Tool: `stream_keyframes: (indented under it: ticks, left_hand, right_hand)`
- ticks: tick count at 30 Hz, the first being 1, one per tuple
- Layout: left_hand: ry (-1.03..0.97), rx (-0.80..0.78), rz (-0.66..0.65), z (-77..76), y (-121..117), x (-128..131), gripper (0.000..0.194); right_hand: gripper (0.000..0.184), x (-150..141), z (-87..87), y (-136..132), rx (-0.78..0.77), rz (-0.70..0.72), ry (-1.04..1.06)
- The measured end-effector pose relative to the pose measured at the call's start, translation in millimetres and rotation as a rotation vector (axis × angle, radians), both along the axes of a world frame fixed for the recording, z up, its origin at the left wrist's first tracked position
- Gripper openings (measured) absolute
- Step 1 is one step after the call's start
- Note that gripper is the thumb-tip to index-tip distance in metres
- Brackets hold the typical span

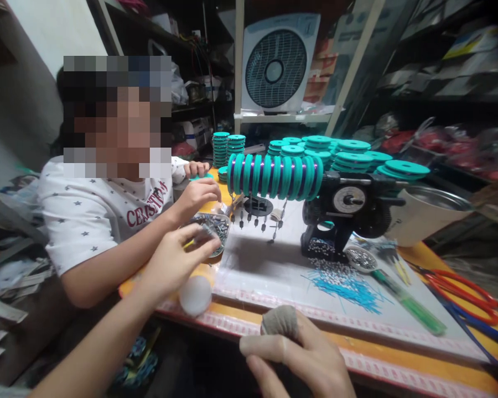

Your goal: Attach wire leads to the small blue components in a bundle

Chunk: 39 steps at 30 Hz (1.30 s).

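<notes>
My left hand (pixel 178 257) reaches over the near left edge of the table, its fingers curled around a small clear object (pixel 205 233) that is too blurred to name. Just past the fingers is a tray of small metal parts (pixel 218 229); below the hand lies a round translucent white disc (pixel 196 296). My right hand (pixel 302 354) is at the table's front edge, with pale covers on two fingers. Its thumb and index finger are pinched; whatever they hold cannot be made out. Beyond stands a black winding machine (pixel 346 207) carrying a row of teal spools (pixel 276 176) with purple line, small weighted pieces (pixel 256 222) hanging below.
At the left sits a co-worker (pixel 108 221), hands near a teal piece (pixel 201 177). Stacked teal spools (pixel 352 152) stand behind the machine. On the right lie blue sticks (pixel 348 293), a green-handled tool (pixel 419 312), red-handled scissors (pixel 465 293) and a white bucket (pixel 419 218).
</notes>
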<state>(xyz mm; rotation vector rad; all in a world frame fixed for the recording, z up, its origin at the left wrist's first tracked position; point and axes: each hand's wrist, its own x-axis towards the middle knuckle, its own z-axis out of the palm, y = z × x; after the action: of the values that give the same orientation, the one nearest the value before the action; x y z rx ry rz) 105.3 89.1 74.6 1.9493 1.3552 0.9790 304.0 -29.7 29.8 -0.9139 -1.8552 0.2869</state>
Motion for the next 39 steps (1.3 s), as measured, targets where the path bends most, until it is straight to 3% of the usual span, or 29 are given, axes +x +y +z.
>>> stream_keyframes:
  ticks: [1,3,5,10,22,33,39]
  left_hand:
    - [-0.097,-0.043,0.025,-5.1,-17.7,4.6,0.031]
    - [-0.616,-0.380,0.044,-18.5,-52.6,15.8,0.039]
    - [-0.893,-0.636,0.076,-31.4,-81.2,27.7,0.047]
    - [-1.170,-0.749,0.231,-45.6,-109.9,47.8,0.050]
    - [-1.224,-0.679,0.359,-42.0,-117.1,60.6,0.056]
    - [-1.225,-0.657,0.369,-44.0,-117.4,62.0,0.055]
    - [-1.066,-0.451,0.478,-57.0,-121.2,62.3,0.051]
  right_hand:
    - [0.015,-2.4,2.1,-0.1,-0.027,-0.009,0.023]
    - [0.013,-8.2,4.2,-0.4,-0.110,-0.013,0.087]
    - [0.017,-14.1,2.7,-1.0,-0.225,0.021,0.159]
    - [0.022,-23.0,-7.4,-2.7,-0.458,0.090,0.261]
    - [0.024,-24.7,-3.6,-2.1,-0.577,0.155,0.324]
    - [0.027,-25.7,-2.2,1.1,-0.597,0.178,0.351]
    - [0.030,-24.3,1.2,2.0,-0.651,0.199,0.383]
